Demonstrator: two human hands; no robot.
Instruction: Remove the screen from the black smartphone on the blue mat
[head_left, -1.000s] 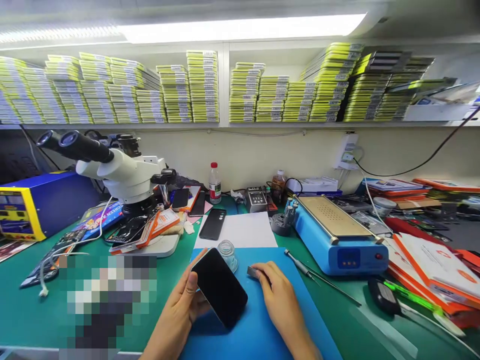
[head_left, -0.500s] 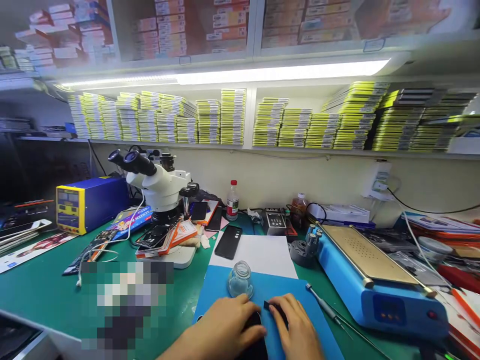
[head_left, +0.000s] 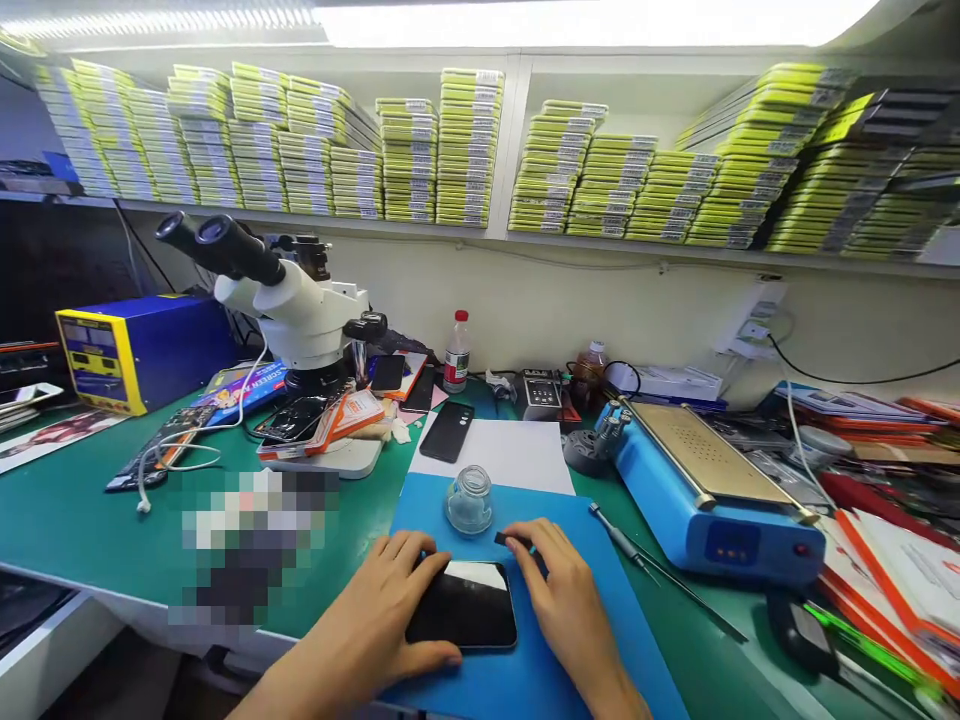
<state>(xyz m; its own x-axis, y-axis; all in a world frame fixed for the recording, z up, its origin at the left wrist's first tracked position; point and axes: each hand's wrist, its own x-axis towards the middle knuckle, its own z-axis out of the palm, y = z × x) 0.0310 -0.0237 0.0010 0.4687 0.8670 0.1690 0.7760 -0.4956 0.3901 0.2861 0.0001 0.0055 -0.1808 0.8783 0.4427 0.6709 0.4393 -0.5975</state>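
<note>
A black phone [head_left: 465,608] lies flat, screen up, on a blue mat [head_left: 570,640] at the near edge of the green bench. My left hand [head_left: 390,600] curls round the phone's left side, thumb along its near edge and fingers over its far corner. My right hand [head_left: 559,590] sits just right of the phone, its fingers pinching a small dark flat piece [head_left: 504,539] near the phone's top right corner. A small clear glass jar [head_left: 469,500] stands just behind the hands.
A white microscope [head_left: 289,300] stands at back left beside a blue and yellow power unit [head_left: 135,350]. A blue heating plate [head_left: 705,490] sits at right, a screwdriver [head_left: 622,535] before it. Another black phone [head_left: 446,432] lies on white paper [head_left: 510,455]. Shelves hold stacked yellow boxes [head_left: 465,150].
A second ago my left hand held the phone tilted up; now it lies flat on the mat under that hand. The view swung up, then came back down.
</note>
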